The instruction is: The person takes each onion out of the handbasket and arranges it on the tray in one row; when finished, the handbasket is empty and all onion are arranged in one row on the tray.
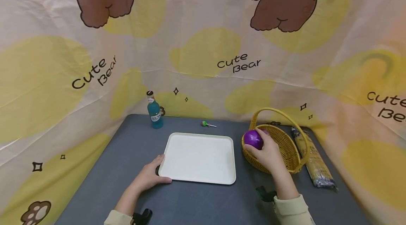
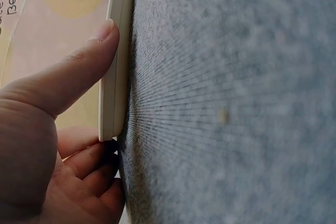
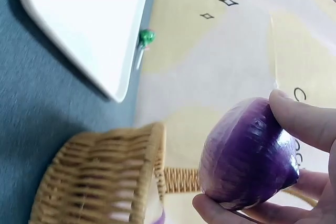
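My right hand (image 1: 268, 151) pinches a shiny purple onion (image 1: 253, 139) between thumb and fingers, over the left side of a yellow wicker basket (image 1: 285, 144). In the right wrist view the onion (image 3: 247, 156) is apart from the basket's rim (image 3: 155, 150). A bit of something purple (image 3: 159, 217) shows inside the basket, mostly hidden. My left hand (image 1: 151, 175) holds the near left corner of a white rectangular tray (image 1: 198, 158), which lies flat. In the left wrist view its thumb presses the tray's edge (image 2: 116, 93), with the fingers curled by the corner.
A blue bottle (image 1: 154, 112) stands at the back left of the grey table (image 1: 203, 204). Behind the tray lies a green-topped lollipop (image 1: 207, 124). A long yellow packet (image 1: 315, 161) lies right of the basket, whose tall handle (image 1: 282, 111) arches above it. Printed cloth hangs around the table.
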Available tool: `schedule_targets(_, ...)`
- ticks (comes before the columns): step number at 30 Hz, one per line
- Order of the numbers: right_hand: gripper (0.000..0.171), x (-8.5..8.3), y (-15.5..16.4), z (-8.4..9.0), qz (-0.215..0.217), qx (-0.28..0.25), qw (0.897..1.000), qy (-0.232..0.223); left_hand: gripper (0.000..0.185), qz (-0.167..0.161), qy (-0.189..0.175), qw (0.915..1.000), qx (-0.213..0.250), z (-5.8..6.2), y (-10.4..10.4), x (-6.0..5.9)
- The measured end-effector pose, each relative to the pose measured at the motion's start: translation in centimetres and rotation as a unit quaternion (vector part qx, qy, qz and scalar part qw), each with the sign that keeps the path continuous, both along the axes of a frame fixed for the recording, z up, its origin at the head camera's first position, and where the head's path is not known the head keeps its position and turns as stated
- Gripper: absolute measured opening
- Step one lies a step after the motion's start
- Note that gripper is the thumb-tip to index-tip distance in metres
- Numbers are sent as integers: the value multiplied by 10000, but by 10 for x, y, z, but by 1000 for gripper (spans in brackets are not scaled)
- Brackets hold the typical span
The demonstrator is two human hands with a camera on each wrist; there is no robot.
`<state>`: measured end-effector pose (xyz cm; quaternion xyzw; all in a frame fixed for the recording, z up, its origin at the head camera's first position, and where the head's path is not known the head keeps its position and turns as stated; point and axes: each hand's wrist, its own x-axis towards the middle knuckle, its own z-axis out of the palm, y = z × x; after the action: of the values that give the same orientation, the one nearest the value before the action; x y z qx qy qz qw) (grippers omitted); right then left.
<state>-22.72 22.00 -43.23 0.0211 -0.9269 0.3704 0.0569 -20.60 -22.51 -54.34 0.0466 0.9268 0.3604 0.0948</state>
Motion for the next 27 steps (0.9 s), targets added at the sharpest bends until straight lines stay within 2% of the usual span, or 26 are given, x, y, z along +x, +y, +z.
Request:
schedule_targets(8, 84, -6, -16, -2, 60, 36, 9999, 106, 116, 6, 43, 10000, -47, 2, 2, -2)
schedule_targets(18, 81, -12, -40, -12, 468, 100, 9983, 338, 116, 86, -15, 10000, 46, 1, 1, 2)
schedule_targets(27, 80, -16, -59, -21, 706, -310, 9965, 315, 115, 104, 24, 9999, 66, -1, 1, 2)
